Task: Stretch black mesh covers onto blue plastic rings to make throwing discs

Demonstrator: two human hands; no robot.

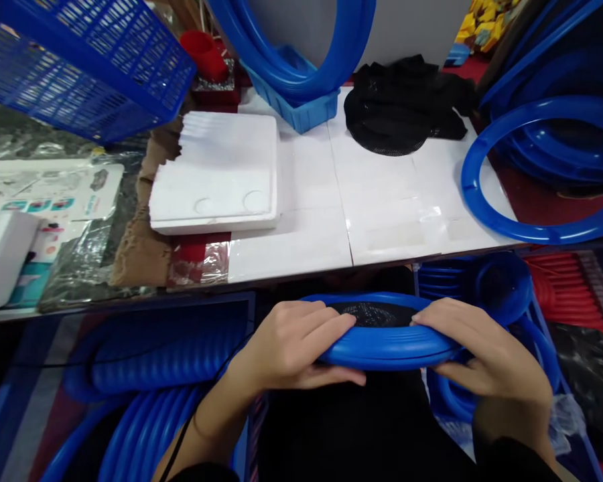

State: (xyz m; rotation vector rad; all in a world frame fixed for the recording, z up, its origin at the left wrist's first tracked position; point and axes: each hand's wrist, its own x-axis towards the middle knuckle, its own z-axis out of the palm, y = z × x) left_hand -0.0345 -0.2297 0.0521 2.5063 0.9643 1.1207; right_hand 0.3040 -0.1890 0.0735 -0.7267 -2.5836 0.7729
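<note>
Stretching left to right, the blue ring (389, 349) shows nearly edge-on.

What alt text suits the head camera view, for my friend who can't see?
A person's left hand and right hand hold a blue ring with black mesh inside, in front of a white-topped table bearing a foam block and crumpled black fabric.

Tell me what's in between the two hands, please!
In the head view, a blue ring lies between the left hand and the right hand, with black mesh showing in its opening. Both hold it.
</note>
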